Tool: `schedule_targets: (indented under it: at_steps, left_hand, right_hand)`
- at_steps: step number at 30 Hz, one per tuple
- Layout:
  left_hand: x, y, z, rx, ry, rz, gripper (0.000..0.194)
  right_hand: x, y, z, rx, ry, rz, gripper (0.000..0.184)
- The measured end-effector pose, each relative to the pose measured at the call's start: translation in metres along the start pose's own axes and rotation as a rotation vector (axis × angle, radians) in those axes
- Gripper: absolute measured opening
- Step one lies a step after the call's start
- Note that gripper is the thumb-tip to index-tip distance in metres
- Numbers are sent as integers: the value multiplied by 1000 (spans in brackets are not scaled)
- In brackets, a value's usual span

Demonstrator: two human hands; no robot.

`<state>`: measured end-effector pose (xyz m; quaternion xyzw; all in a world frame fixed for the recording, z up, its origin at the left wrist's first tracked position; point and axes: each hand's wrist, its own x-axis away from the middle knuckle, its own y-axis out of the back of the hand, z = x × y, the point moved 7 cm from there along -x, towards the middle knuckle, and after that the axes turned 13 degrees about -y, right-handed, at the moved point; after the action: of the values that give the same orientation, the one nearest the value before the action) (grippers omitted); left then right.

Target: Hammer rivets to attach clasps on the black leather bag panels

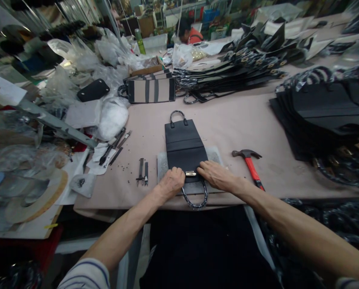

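A flat black handbag piece (185, 140) lies lengthwise before me, one wrapped handle at its far end and another near the table edge. Beside the gold clasp (190, 174), my left hand (175, 180) pinches the bag's left side, its fingers curled in. My right hand (212, 174) grips the opposite side, fingers bent over the edge. Under the bag's near half sits a grey slab (214, 154). To the right of it rests a claw hammer (252, 164) with a red handle. Two small metal hand tools (141, 170) lie left of the slab.
Stacked black bag pieces (318, 108) fill the right side, and more (227, 76) lie at the back. A striped bag piece (152, 90) stands behind. Plastic bags (113, 116), a tape roll (37, 196) and a metal bar (56, 122) crowd the left. Another person (188, 32) is across the table.
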<state>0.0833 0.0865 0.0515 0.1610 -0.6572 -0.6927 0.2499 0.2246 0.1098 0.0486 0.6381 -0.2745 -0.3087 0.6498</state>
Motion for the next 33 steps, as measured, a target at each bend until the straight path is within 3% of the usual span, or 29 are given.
schedule_targets:
  at_steps: [3, 7, 10, 14, 19, 24, 28, 31, 33]
  left_hand:
    - [5, -3, -1, 28, 1, -26, 22]
    - [19, -9, 8, 91, 4, -150, 23]
    - [29, -13, 15, 150, -83, -254, 29]
    - [37, -15, 21, 218, -182, -348, 38]
    - [38, -19, 21, 232, -114, -341, 33]
    - [40, -18, 13, 273, -15, -406, 40]
    - [53, -12, 18, 397, 141, -541, 38]
    - [77, -11, 45, 415, 434, -604, 31]
    - [100, -13, 70, 366, 686, -572, 26]
  right_hand:
    - [0, -1, 6, 42, 25, -1, 21]
    - [4, -7, -4, -86, -90, -22, 25]
    - [11, -12, -14, -228, -141, -74, 28]
    - [19, -17, -18, -346, -94, -130, 29]
    - [27, -19, -15, -413, -92, -252, 31]
    - [35, -22, -21, -642, -256, -348, 35]
    - [37, -25, -20, -777, -333, -317, 32]
    - [39, -24, -17, -721, -376, -395, 24]
    - [39, -24, -14, -696, -382, -435, 21]
